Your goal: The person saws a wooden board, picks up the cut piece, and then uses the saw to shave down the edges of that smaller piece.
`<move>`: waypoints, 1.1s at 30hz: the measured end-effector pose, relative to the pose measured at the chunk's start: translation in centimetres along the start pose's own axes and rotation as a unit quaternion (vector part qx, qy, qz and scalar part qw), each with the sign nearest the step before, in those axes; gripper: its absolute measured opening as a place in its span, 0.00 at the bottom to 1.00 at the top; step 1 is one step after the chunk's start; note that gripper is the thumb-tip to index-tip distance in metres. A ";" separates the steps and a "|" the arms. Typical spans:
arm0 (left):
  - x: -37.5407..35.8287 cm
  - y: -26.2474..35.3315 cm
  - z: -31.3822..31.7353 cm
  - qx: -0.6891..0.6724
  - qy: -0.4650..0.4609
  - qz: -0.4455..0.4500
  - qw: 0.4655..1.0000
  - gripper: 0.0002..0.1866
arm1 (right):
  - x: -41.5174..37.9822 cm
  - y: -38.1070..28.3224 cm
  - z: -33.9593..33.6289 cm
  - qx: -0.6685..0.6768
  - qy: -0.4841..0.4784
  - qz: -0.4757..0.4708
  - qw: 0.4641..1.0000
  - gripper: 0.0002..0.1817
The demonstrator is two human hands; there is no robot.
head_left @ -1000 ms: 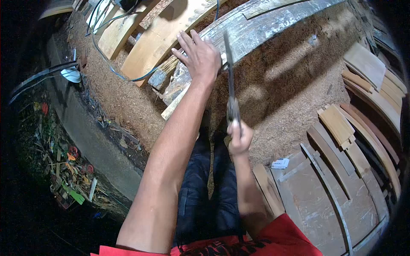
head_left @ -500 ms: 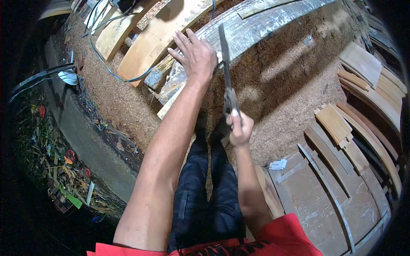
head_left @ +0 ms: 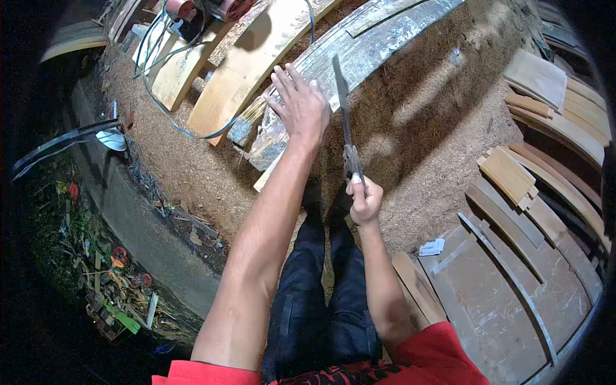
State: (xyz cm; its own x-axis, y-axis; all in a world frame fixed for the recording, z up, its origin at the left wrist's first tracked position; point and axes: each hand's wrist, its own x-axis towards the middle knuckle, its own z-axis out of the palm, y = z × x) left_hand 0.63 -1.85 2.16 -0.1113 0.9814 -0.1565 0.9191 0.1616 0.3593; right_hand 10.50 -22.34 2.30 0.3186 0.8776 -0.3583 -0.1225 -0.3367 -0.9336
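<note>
My right hand (head_left: 366, 200) is closed around the handle of a handsaw (head_left: 345, 115), its thumb along the top. The long narrow blade points away from me, seen nearly edge-on, and overlaps the edge of the worn grey plank bench (head_left: 359, 54). My left hand (head_left: 299, 106) lies flat on the near end of that bench, fingers spread, just left of the blade. Below the left wrist, the end of a pale wood strip (head_left: 264, 178) sticks out toward me. What lies directly beneath the palm is hidden.
Curved light boards (head_left: 221, 96) lie left of the bench, with a blue cable (head_left: 156, 96) beside them. Stacked curved wood pieces (head_left: 513, 176) and a brown panel (head_left: 500, 308) are on the right. Sawdust (head_left: 423, 186) covers the ground; a concrete edge (head_left: 154, 244) runs along the left.
The saw has drawn back slightly toward me, its tip lower in view. My left hand stays flat on the bench, and the whole view has shifted a little.
</note>
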 end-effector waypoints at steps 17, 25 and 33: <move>0.5 0.2 0.6 0.050 0.017 -0.006 0.999 0.36 | 1.3 -1.1 -1.4 0.034 -0.026 0.029 0.999 0.20; 1.0 0.3 1.0 0.042 0.026 -0.006 0.999 0.35 | 0.2 -1.6 -0.1 -0.001 0.018 0.036 0.999 0.19; 0.5 0.1 0.7 0.035 0.028 -0.006 0.999 0.36 | -2.1 -1.7 -0.8 0.061 0.024 -0.085 0.994 0.16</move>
State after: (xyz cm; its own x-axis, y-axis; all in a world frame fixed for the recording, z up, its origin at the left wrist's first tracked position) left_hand 0.95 -1.44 1.51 -0.1417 0.9841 -0.1074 0.9415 0.1675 0.2924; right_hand 10.80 -23.90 4.61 0.3879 0.9004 -0.1971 -0.1758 -0.1376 -0.9748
